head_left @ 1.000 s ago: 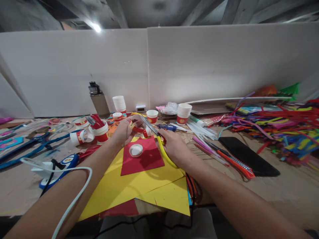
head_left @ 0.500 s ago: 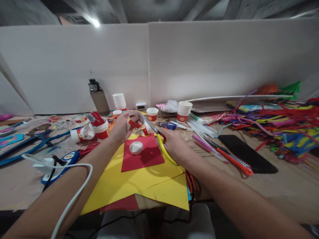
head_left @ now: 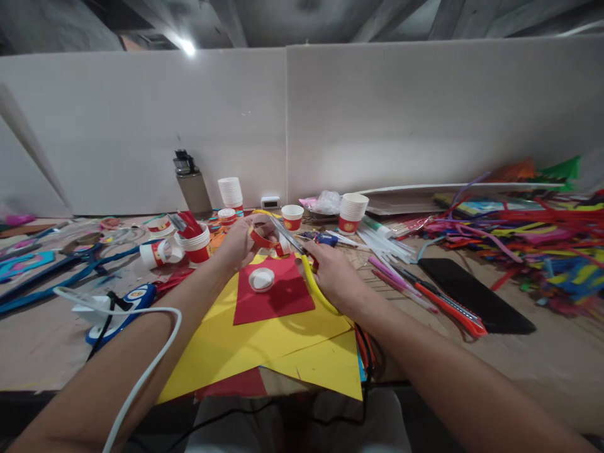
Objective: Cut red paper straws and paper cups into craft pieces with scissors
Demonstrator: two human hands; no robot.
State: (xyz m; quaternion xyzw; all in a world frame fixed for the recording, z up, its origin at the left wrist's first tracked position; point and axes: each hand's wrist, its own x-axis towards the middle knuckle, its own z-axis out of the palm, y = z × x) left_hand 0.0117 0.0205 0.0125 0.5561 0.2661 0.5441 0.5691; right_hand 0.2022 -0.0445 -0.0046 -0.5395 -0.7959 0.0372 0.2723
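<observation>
My left hand (head_left: 238, 244) pinches a cut paper cup strip (head_left: 264, 241), red on the outside and curled. In my right hand (head_left: 334, 272) are scissors with yellow handles (head_left: 312, 286), their metal blades pointing up and left beside the strip. Whether the blades touch the strip, I cannot tell. Below both hands, a round white cup bottom (head_left: 261, 280) lies on a square of red paper (head_left: 278, 308). Large yellow sheets (head_left: 221, 352) lie under that square.
Stacked paper cups (head_left: 353, 211) and a single cup (head_left: 292, 217) stand behind my hands. To the right lie a red utility knife (head_left: 453, 308), a black phone (head_left: 476, 296) and colourful pipe cleaners (head_left: 533, 233). A bottle (head_left: 193, 189) stands at the back; a white cable (head_left: 172, 340) crosses my left forearm.
The whole view has shifted slightly, so things appear a little further right. My left hand still holds the cup strip and my right hand the scissors, with little visible movement.
</observation>
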